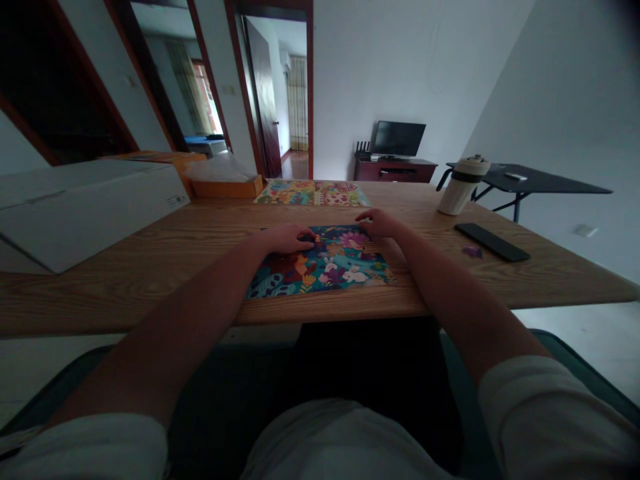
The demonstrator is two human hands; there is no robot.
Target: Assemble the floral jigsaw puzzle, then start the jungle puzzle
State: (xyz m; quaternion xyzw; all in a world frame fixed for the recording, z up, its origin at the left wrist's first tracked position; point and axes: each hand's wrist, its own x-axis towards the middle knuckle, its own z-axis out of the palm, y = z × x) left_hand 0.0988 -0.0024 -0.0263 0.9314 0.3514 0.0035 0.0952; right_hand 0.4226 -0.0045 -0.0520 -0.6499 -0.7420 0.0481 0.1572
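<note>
A dark teal picture puzzle point(335, 263) with rabbits, a fox and flowers lies flat near the table's front edge. My left hand point(293, 239) rests on its upper left part, palm down, thumb and fingers apart, with nothing visible in it. At the top right corner of the puzzle is my right hand point(379, 223); its fingers are slightly bent and apart, the tips at the puzzle's upper edge. Both hands cover parts of the picture. A small purple piece point(473, 251) lies apart on the wood, to the right of my right forearm.
On the wooden table point(200, 233) a black phone-like slab point(491, 241) lies at right, with a white jug point(463, 187) behind it. A lighter picture sheet point(315, 193) lies at the far edge. At left stand a large white box point(95, 207) and an orange tray point(227, 189) holding plastic wrapping.
</note>
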